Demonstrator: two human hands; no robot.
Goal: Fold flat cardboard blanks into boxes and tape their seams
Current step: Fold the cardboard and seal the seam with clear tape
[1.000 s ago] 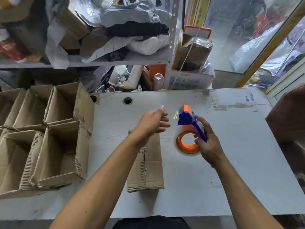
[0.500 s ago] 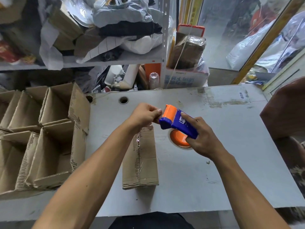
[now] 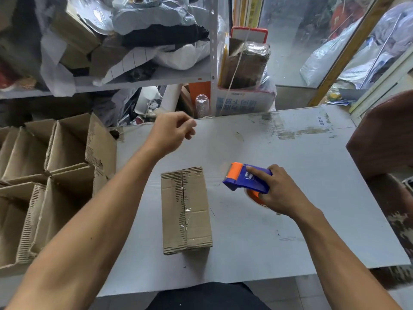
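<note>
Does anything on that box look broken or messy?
Yes. The box's top flaps look ragged: torn paper bares the ribbed layer along the seam and far edge, and the clear tape there looks wrinkled.

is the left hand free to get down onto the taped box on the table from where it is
Probably yes: the left hand hangs above the table beyond the box, nothing lies between them, and the right hand with the tape dispenser stays off to the side.

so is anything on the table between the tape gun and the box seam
Nothing visible. The tape gun, held in the right hand, sits right of the box with only bare table between them. The left hand is raised beyond the box, off that path.
</note>
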